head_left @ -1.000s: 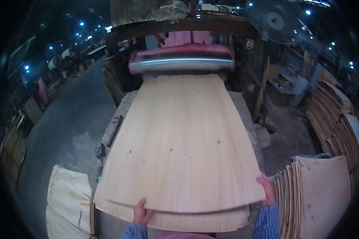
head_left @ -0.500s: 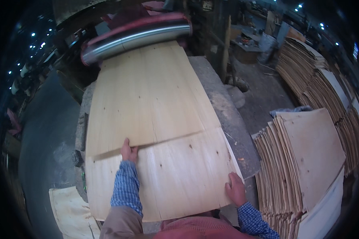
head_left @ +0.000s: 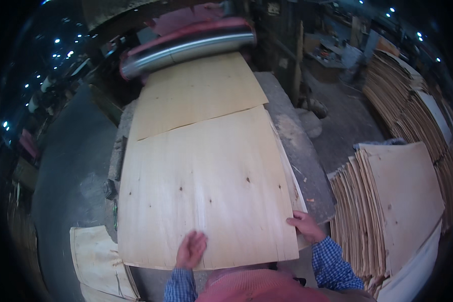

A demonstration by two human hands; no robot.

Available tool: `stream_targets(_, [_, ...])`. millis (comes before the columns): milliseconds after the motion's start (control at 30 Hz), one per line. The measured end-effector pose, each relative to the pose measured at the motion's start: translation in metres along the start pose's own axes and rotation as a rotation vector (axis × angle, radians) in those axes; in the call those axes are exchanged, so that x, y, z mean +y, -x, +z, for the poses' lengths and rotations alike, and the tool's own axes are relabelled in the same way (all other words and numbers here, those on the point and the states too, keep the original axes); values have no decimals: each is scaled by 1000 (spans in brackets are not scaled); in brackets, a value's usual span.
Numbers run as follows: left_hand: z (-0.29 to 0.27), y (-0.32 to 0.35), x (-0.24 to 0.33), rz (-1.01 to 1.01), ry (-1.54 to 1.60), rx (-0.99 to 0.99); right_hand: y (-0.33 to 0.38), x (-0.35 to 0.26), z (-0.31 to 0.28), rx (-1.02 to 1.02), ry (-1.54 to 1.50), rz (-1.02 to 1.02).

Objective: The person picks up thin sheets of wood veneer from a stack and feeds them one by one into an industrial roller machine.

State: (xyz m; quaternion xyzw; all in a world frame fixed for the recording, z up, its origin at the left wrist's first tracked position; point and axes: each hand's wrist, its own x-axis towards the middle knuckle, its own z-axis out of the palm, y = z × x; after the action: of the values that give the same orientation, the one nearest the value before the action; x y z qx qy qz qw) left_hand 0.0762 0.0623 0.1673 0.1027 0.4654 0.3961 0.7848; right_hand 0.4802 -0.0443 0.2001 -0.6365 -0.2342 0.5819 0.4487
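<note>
A large pale wood veneer sheet lies on top of the work table, overlapping another veneer sheet that runs back to a metal roller with a red housing. My left hand rests flat and open on the near edge of the top sheet. At the sheet's near right corner, my right hand grips the edge. Both sleeves are blue checked.
A tall stack of veneer sheets stands at my right, with more stacks behind it. Loose veneer pieces lie on the floor at lower left. The grey table edge shows at the right of the sheets.
The top sheet has slid forward toward the roller over the lower one. My left hand came back from the sheet's far edge to its near edge. The view has shifted.
</note>
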Motion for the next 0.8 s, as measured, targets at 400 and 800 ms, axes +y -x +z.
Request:
stream_targets(400, [3,110,-4,427,493,-163,19,-72,-37,-270,-364,-194])
stream_targets(800, [-65,78,-31,214,259,-60,22,-42,-41,-80,-296,-191])
